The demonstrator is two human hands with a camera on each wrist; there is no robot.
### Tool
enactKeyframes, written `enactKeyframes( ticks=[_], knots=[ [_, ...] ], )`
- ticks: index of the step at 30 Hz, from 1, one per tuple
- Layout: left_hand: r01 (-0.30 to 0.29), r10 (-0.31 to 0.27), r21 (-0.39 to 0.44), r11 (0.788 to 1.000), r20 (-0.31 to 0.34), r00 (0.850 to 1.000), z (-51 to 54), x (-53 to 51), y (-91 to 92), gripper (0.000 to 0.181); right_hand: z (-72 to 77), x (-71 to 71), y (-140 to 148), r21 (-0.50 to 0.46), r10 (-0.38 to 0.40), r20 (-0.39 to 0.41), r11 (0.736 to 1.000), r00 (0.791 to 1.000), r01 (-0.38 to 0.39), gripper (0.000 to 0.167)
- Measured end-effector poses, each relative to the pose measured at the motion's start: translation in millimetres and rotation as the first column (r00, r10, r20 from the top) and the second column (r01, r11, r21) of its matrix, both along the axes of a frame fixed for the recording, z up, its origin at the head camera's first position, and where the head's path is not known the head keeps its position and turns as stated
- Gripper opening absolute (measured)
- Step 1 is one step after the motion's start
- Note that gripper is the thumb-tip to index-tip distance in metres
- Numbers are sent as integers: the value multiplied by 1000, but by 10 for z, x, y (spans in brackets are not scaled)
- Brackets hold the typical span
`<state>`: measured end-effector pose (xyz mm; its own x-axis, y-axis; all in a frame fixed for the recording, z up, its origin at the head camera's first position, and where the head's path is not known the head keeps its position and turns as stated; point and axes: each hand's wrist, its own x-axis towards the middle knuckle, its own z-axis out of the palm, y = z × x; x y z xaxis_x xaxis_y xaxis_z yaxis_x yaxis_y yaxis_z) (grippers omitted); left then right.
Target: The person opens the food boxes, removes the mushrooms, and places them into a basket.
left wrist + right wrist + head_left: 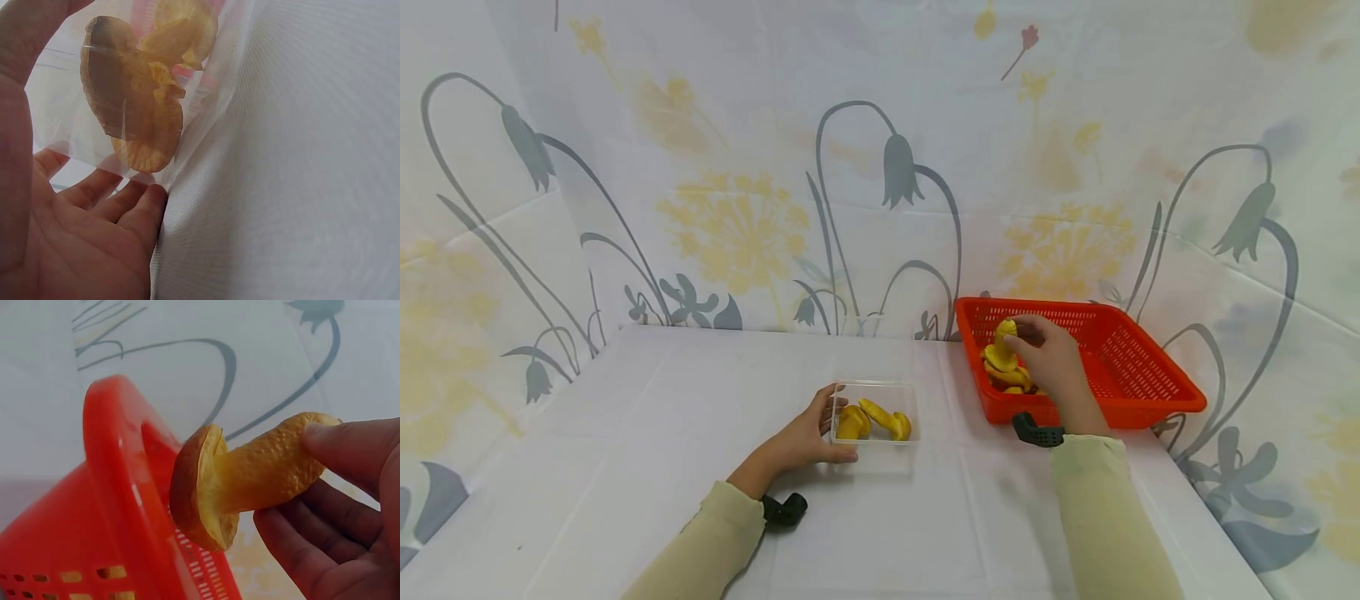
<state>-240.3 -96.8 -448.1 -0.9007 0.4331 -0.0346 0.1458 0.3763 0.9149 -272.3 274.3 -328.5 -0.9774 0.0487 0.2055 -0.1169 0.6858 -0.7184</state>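
Observation:
A yellow mushroom (1002, 354) is pinched by its stem in my right hand (1056, 367), over the left part of the red basket. Seen from the right wrist, that mushroom (262, 472) points its cap down and left, close to the basket's rim. My left hand (805, 435) holds a clear plastic box (887, 442) by its left side, thumb at the near side and fingers at the far side. Several yellow mushrooms (853, 423) lie inside the box; the left wrist view shows mushrooms (137, 106) through its transparent wall.
The red perforated basket (1120, 350) stands at the right, near the back wall. More yellow mushrooms (1011, 379) are gathered in its left end. A white cloth (625, 450) covers the table, and a flower-printed sheet (880, 75) hangs behind it.

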Motion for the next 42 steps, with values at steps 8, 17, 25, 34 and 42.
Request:
enactKeyframes(
  ticks=[8, 17, 25, 34, 42],
  knots=[
    [6, -6, 7, 1000, 5, 1000, 11, 8, -3, 109, -74, -44, 69, 36, -23, 62, 999, 998, 21, 45],
    [10, -10, 5, 1000, 6, 1000, -13, -12, -8, 109, -145, -79, 98, 123, -65, 160, 991, 985, 46, 48],
    [15, -16, 15, 1000, 13, 1000, -19, -12, -14, 109, -188, -108, 114, 252, -93, 220, 967, 971, 35, 53],
    [11, -11, 0, 1000, 12, 1000, -17, -16, -8, 110, -184, -129, 123, 301, -111, 185, 952, 977, 51, 49],
    [-3, 3, -13, 1000, -7, 1000, -38, -23, -11, 109, -176, -126, 97, 299, -110, 163, 952, 981, 57, 47]
  ],
)
